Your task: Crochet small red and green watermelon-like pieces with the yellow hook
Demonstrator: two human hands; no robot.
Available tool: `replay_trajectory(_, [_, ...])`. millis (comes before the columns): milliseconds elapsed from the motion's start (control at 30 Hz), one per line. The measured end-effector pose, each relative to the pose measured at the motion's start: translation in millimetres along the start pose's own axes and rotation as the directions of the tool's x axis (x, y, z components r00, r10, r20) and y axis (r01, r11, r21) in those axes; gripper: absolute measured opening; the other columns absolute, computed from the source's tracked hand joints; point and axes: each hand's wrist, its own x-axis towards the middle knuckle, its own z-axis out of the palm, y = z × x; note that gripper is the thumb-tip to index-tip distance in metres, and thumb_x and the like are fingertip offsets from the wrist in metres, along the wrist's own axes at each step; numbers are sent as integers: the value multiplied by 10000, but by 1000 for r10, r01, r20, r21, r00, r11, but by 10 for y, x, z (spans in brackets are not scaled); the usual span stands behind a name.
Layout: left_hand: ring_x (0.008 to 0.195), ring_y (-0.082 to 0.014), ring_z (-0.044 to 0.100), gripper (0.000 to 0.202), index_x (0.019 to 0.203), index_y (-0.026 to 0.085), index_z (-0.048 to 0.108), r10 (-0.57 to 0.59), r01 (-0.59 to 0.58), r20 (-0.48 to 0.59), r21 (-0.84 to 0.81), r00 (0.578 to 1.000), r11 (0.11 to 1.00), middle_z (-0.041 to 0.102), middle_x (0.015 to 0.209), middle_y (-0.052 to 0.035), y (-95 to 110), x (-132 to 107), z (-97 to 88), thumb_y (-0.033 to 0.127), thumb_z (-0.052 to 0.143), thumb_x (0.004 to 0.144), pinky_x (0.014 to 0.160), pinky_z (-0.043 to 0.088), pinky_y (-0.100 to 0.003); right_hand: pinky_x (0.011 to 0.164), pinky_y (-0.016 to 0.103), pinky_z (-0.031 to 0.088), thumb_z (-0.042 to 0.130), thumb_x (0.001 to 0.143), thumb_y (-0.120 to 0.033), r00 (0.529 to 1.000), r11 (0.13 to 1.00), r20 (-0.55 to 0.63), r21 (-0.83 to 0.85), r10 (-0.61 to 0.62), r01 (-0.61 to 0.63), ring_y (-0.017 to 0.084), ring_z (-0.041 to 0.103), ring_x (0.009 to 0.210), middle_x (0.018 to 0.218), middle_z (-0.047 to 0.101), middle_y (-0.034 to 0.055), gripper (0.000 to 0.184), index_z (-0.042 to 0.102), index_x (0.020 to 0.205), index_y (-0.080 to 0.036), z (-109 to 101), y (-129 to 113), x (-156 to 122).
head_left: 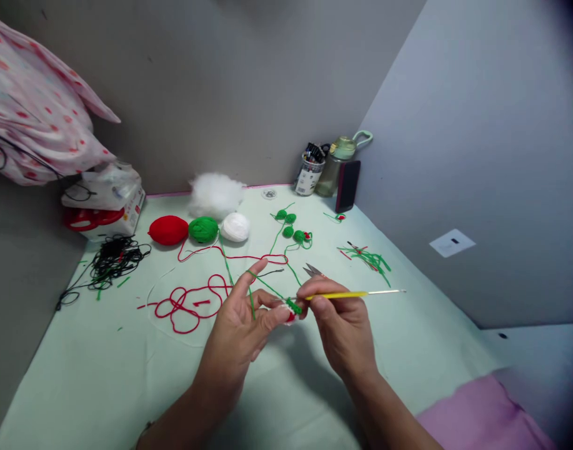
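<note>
Left hand (242,319) pinches small crochet piece (293,307), green yarn (267,285) running from raised forefinger (245,281). Right hand (340,322) grips yellow hook (342,295). Piece held above table (408,362), between left and right edges; yarn balls (204,230) toward far edge.

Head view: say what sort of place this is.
Probably a yarn-craft corner, perhaps at home: red, green and white yarn balls sit on a cloth-covered table, and the right hand holds a yellow-handled hook.
</note>
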Motion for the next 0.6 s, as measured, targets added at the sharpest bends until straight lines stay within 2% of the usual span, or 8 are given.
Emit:
replay_trajectory(100, [440, -7, 307, 895, 1544, 178, 453, 9, -9, -19, 4, 1000, 1000, 648, 777, 43, 32, -15, 15, 311, 901, 781, 387, 187, -159, 641, 247, 581, 867, 860, -358, 998, 997, 1, 30, 67, -67, 131, 690, 671, 782, 743, 5, 110, 848, 931, -278, -10, -32, 0])
replay_trajectory(200, [436, -3, 301, 863, 1517, 186, 480, 24, -24, -47, -7, 999, 1000, 634, 767, 56, 44, -25, 39, 300, 901, 773, 403, 197, -166, 602, 270, 568, 901, 817, -333, 998, 998, -45, -51, 37, -39, 144, 671, 636, 767, 750, 17, 115, 849, 885, -257, -2, -67, 11])
replay_trajectory(333, [407, -2, 346, 860, 1516, 213, 492, 25, -25, -37, -9, 999, 1000, 650, 789, 51, 10, -13, 40, 301, 907, 768, 408, 215, -186, 607, 273, 528, 863, 861, -357, 991, 979, -80, -181, -109, 93, 150, 628, 653, 692, 717, 14, 116, 836, 824, -251, 14, -69, 24])
replay_trajectory(467, [439, -37, 474, 884, 1521, 210, 486, 0, 0, -51, -5, 999, 1000, 664, 807, 39, -12, 9, 11, 310, 918, 756, 418, 256, -188, 684, 294, 571, 751, 965, -362, 1000, 989, -5, -149, -20, 19, 161, 680, 734, 831, 745, 31, 128, 829, 978, -261, -5, -44, 5])
replay_trajectory(600, [451, -35, 420, 876, 1511, 184, 489, 17, -17, -40, -7, 999, 1000, 652, 771, 49, -6, 7, 6, 299, 917, 756, 423, 284, -180, 719, 287, 561, 700, 1005, -355, 999, 992, 41, -122, 4, 1, 150, 677, 775, 893, 735, 27, 146, 826, 1014, -281, -32, -34, -2])
